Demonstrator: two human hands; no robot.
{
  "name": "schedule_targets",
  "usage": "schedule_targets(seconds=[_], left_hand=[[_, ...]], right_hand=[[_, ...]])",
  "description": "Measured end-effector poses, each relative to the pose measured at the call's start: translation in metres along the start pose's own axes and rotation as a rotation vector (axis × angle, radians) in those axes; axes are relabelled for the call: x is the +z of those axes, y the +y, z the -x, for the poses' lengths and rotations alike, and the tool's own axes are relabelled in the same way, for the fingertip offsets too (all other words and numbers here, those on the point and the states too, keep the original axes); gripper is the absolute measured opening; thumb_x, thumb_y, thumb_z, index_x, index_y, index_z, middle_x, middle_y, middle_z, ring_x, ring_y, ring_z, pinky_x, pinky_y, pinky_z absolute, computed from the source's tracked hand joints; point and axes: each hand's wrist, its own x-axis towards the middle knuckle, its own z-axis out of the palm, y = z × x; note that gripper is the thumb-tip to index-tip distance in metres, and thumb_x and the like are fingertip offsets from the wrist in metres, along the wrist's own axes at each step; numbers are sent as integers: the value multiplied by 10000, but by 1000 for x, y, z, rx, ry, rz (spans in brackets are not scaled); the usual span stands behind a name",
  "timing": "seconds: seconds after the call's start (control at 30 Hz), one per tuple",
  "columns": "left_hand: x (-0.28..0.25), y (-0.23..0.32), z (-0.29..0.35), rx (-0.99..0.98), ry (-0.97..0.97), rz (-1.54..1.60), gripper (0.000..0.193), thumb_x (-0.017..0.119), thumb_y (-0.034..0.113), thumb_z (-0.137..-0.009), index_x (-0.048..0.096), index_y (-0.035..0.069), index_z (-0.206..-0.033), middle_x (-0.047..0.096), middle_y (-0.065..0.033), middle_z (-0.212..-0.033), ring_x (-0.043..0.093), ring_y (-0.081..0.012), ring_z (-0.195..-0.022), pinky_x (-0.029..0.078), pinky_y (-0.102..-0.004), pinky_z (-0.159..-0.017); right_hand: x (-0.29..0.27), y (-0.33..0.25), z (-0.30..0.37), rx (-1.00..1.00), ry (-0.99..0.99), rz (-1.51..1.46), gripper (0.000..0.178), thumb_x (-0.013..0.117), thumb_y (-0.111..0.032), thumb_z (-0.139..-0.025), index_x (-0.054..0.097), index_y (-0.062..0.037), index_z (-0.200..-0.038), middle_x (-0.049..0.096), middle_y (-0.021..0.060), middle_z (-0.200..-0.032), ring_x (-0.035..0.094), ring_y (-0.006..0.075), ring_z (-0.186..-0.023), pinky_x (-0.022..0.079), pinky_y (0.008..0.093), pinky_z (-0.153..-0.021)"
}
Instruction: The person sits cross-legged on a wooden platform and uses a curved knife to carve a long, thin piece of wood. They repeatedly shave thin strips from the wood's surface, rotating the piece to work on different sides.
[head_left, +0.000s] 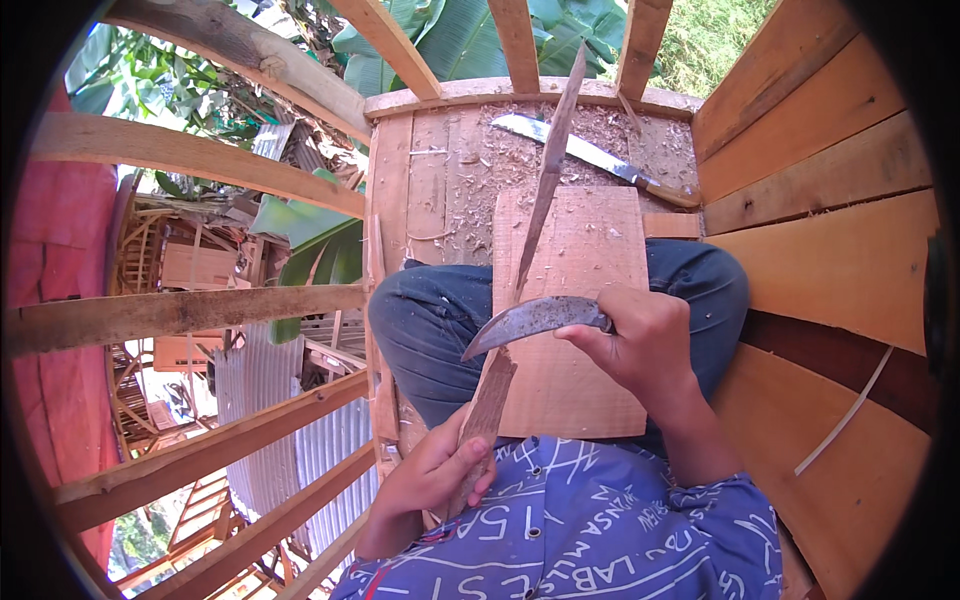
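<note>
Left hand (450, 472) is clenching a rough stick (540, 212); right hand (645, 340) is gripping a curved, mottled knife (540, 318) over the board's (585, 395) left edge!

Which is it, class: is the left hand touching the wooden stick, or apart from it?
Touching. The head view shows the left hand closed around the lower part of the wooden stick, its thumb lying across the wood.
</note>
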Motion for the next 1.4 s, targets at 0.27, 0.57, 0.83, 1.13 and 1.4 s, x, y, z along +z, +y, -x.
schedule_targets(seconds=[0.27,0.57,0.83,1.13,1.4], left_hand=[[2,-8,-1,20,-57,16,511,375,315,-1006,223,-22,-1359,506,-55,-666,496,-99,-533,424,-225,-499],[-8,-33,4,-63,-267,161,456,380,329,-1003,269,0,-1300,496,-54,-667,495,-105,-524,424,-233,-476],[-19,-27,-1,7,-273,294,504,417,342,-990,238,13,-1326,510,-83,-686,495,-118,-538,430,-245,-475],[-10,-27,7,18,-255,209,462,403,373,-990,278,21,-1261,527,-80,-701,495,-106,-535,419,-226,-470],[-8,-28,4,27,-290,193,508,394,406,-986,265,15,-1284,523,-70,-683,491,-106,-510,412,-219,-458]], right_hand=[[-1,12,-15,-56,116,73,586,665,-603,-711,456,-86,-528,438,69,-480,484,239,-413,354,334,-398],[-34,76,-41,487,430,-99,577,593,-473,-876,478,45,-649,421,148,-517,327,287,-501,323,359,-460],[-7,9,0,56,61,-87,554,662,-525,-781,476,-47,-573,441,92,-500,463,266,-441,358,351,-426],[6,9,-10,-121,138,11,622,667,-645,-665,416,-93,-527,394,60,-476,465,234,-412,346,334,-393],[2,17,-13,-95,182,56,638,673,-663,-636,413,-89,-533,385,59,-481,443,238,-409,340,334,-404]])
